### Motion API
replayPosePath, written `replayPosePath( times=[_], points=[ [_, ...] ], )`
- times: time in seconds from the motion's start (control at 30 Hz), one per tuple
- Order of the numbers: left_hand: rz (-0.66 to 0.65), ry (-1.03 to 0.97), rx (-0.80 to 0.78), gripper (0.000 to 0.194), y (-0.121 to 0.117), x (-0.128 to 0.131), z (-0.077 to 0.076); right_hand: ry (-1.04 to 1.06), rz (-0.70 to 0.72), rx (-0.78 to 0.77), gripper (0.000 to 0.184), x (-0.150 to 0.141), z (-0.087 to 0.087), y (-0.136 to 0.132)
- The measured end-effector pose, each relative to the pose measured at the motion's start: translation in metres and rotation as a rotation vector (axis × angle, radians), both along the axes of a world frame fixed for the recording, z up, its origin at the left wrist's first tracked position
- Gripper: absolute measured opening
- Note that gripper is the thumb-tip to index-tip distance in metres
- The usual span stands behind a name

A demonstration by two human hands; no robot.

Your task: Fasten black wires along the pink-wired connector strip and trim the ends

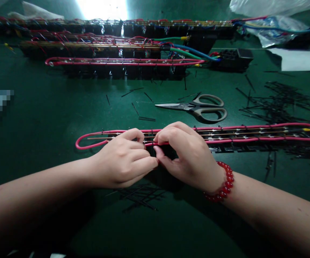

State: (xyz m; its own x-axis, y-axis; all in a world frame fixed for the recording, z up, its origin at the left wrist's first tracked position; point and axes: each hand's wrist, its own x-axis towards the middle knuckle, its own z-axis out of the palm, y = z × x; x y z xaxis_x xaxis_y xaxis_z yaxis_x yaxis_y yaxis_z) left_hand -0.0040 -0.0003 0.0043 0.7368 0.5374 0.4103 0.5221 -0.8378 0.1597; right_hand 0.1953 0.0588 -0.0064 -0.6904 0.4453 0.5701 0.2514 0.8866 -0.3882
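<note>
A long pink-red cable [251, 140] loops around a narrow black assembly [222, 148] with brass-coloured rods, held to it by small black ties. My left hand [124, 159] bends over the left part of this assembly, fingers curled; what they grip is hidden. Beside it, my right hand [189, 154], with a red bead bracelet [227, 182] at the wrist, pinches the near run of the cable between thumb and forefinger. The cable's left loop sticks out past the assembly. Grey-handled scissors [189, 106] lie just beyond the hands.
Loose black cable ties [284, 102] form a pile at the right, with another pile [141, 197] below my hands. Farther back lie similar wired assemblies [128, 61] in rows. Clear plastic bags [275, 27] and white paper [305, 60] occupy the back right of the green table [50, 114].
</note>
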Motion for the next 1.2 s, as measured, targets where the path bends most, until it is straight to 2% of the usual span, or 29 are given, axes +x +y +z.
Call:
replayPosePath(
  times=[0.1, 0.33, 0.6, 0.73, 0.93, 1.2],
  points=[
    [0.005, 0.015, 0.015, 0.019, 0.0, 0.001, 0.0, 0.006, -0.002, -0.025, 0.002, 0.0, -0.001, -0.001],
    [0.056, 0.12, 0.212, 0.027, -0.002, 0.005, 0.0, -0.043, 0.013, 0.017, 0.006, 0.002, 0.0, -0.001],
    [0.068, 0.159, 0.202, 0.032, -0.005, 0.009, 0.005, -0.051, 0.001, 0.075, 0.009, 0.003, -0.002, 0.001],
    [0.079, 0.159, 0.177, 0.031, -0.007, 0.01, 0.001, -0.062, 0.042, 0.084, 0.009, 0.006, -0.002, 0.001],
    [0.078, 0.121, 0.171, 0.027, -0.005, 0.008, -0.005, -0.102, 0.025, 0.112, 0.015, 0.006, 0.0, 0.002],
    [0.06, 0.104, 0.159, 0.03, 0.0, 0.006, -0.006, -0.119, -0.015, 0.106, 0.008, 0.005, -0.002, 0.005]
  ],
)
